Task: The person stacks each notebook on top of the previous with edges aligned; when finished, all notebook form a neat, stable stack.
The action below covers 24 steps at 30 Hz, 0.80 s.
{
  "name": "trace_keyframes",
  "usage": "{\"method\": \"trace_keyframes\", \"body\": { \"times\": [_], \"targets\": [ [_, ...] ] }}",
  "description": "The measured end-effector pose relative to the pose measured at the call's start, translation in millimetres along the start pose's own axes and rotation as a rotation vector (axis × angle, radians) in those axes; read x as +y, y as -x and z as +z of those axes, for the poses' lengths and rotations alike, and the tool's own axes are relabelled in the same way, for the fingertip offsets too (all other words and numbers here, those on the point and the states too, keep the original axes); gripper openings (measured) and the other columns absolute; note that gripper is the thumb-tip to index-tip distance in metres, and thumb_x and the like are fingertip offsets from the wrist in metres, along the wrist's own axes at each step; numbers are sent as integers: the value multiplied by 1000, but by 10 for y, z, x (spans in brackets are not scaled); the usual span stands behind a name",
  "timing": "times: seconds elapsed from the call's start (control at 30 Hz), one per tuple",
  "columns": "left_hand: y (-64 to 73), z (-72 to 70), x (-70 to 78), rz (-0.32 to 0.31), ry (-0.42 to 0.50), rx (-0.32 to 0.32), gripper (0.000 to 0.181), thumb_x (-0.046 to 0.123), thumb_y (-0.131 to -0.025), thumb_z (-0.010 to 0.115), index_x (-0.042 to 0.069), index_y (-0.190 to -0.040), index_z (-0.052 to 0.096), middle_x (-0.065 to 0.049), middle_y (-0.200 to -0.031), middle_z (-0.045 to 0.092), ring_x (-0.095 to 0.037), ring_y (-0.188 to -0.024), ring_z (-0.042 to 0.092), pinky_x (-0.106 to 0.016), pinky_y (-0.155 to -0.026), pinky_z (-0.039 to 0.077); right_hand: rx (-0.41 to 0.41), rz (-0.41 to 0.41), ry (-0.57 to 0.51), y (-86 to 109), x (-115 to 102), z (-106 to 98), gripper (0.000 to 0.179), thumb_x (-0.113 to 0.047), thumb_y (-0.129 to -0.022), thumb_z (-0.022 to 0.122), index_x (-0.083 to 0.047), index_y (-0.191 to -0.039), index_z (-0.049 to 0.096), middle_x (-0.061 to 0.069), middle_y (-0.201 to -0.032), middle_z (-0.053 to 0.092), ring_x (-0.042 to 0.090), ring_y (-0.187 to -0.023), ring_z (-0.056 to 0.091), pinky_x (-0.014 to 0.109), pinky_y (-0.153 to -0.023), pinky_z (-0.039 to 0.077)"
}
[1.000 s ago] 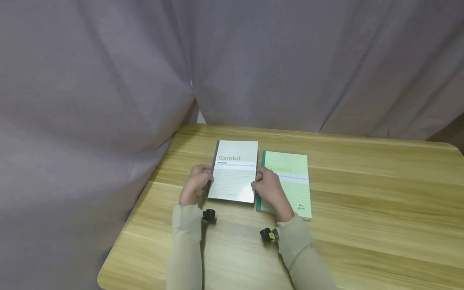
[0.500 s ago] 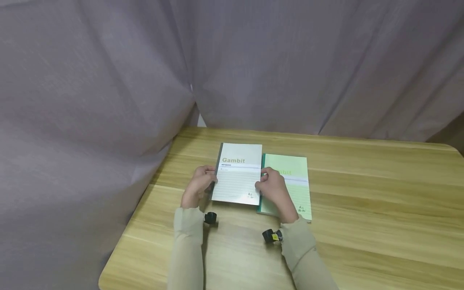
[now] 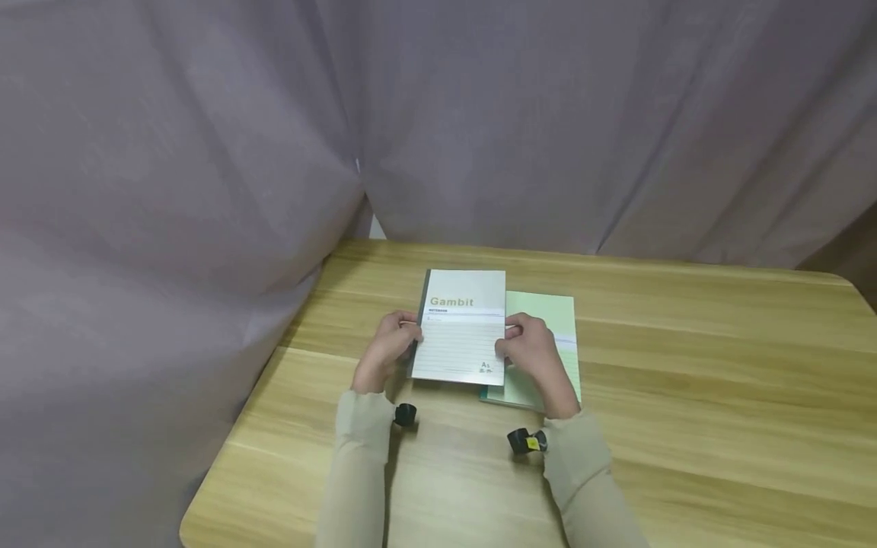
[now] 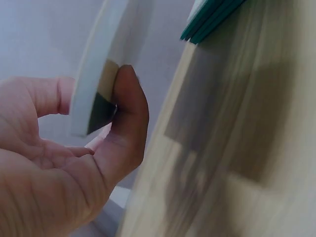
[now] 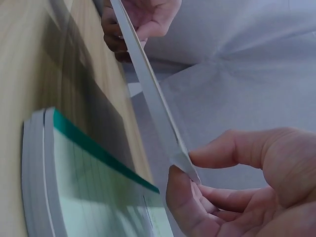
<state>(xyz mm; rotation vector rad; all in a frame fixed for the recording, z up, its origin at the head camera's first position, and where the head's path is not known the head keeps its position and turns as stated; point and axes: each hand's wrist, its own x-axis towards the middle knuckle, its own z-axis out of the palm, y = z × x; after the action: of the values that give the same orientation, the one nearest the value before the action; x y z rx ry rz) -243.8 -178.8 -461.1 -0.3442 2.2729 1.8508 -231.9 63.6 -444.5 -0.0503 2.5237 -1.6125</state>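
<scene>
Both hands hold a white notebook (image 3: 460, 342) with a dark spine, raised above the table. My left hand (image 3: 390, 344) pinches its spine edge; in the left wrist view the thumb lies on one side of the notebook (image 4: 98, 79) and a bent finger on the other. On the opposite edge, my right hand (image 3: 533, 348) pinches with thumb and fingers, as the right wrist view also shows. Green notebooks (image 3: 548, 304) with teal spines lie stacked on the table below and to the right, partly covered by the white notebook and the right hand.
The wood-grain table (image 3: 699, 396) extends to the right and toward the front. Grey curtain cloth (image 3: 479, 122) hangs behind it and along its left side. A small black camera (image 3: 406, 415) sits at the left wrist, another camera (image 3: 524, 441) at the right.
The white notebook, held by both hands, has moved right and now overlaps the left part of the green notebooks. The green notebooks have stayed in place on the table.
</scene>
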Motion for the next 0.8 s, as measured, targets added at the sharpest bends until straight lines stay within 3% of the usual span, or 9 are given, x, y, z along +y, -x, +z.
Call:
{"method": "trace_keyframes", "body": {
  "times": [0.4, 0.8],
  "targets": [
    [-57, 230, 67, 5, -12, -71, 44, -4, -83, 56, -9, -127, 52, -15, -102, 59, -20, -79, 56, -28, -63, 48, 68, 26, 50, 22, 100, -181, 49, 4, -80, 61, 18, -127, 55, 20, -97, 61, 25, -77, 62, 32, -61, 58],
    [-76, 369, 54, 3, -20, -125, 46, -7, -82, 56, -10, -127, 51, -17, -104, 59, -22, -80, 57, -28, -64, 51, 52, 42, 61, 63, 154, -327, 54, 2, -80, 60, 19, -131, 51, 20, -97, 61, 23, -69, 64, 35, -62, 59]
  ]
}}
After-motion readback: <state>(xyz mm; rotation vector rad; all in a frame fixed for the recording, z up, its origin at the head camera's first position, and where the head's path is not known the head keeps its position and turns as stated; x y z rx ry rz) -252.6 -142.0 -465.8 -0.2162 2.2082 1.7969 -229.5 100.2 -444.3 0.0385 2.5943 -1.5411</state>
